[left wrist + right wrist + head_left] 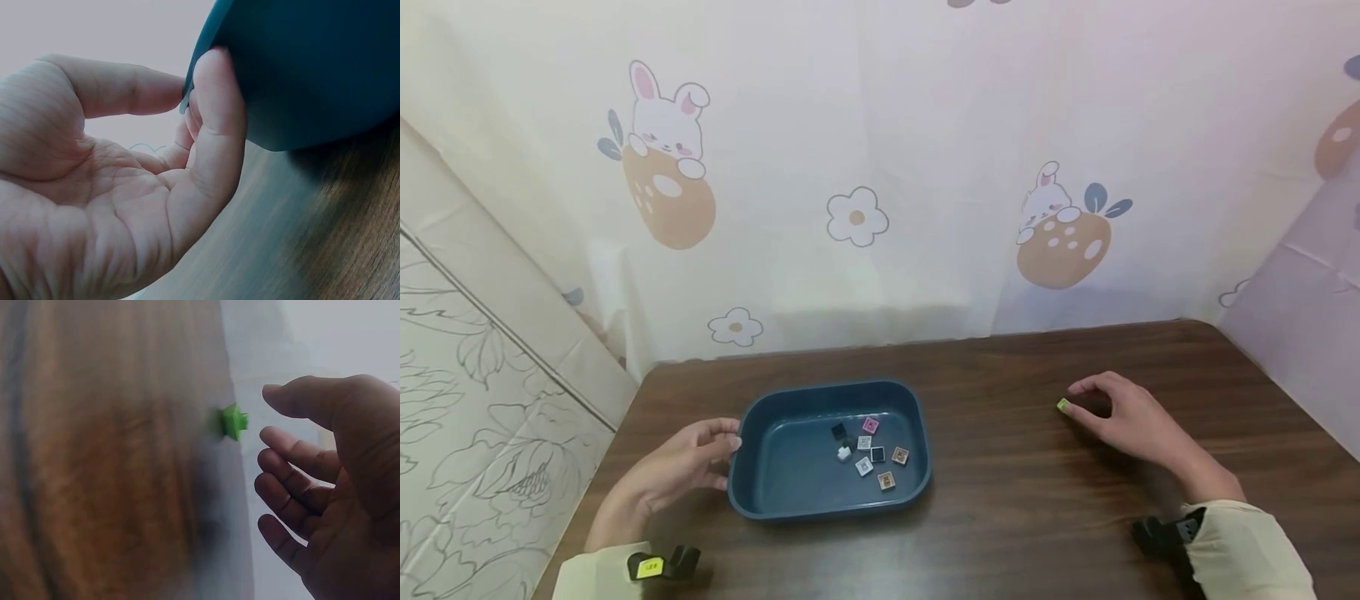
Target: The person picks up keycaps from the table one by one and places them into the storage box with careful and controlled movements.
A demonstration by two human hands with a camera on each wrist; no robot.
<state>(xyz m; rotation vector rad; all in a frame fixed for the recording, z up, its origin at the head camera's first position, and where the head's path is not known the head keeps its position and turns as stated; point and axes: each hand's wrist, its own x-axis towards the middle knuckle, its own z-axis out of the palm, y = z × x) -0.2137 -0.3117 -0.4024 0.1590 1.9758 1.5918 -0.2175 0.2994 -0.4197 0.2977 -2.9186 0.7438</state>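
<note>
A dark blue tray [790, 511] stands on the table. My left hand [688, 458] pinches its left rim between thumb and fingers, and the left wrist view shows the tray's wall [300, 69] close up. Several small keycaps lie in the tray, mostly toward its right half: a pink keycap [870, 425], a brown-and-white keycap [887, 481], plus white and black ones. Over at the right, a green keycap [232, 422] sits on the tabletop with its stem facing the hand. My right hand [1131, 421] is beside it, thumb and fingers spread and apart from it in the right wrist view.
The dark brown wooden table [992, 500] extends between the tray and the right hand. A pale curtain [925, 267] printed with rabbits and flowers hangs behind the table's back edge. At the left is a flower-patterned panel [482, 467].
</note>
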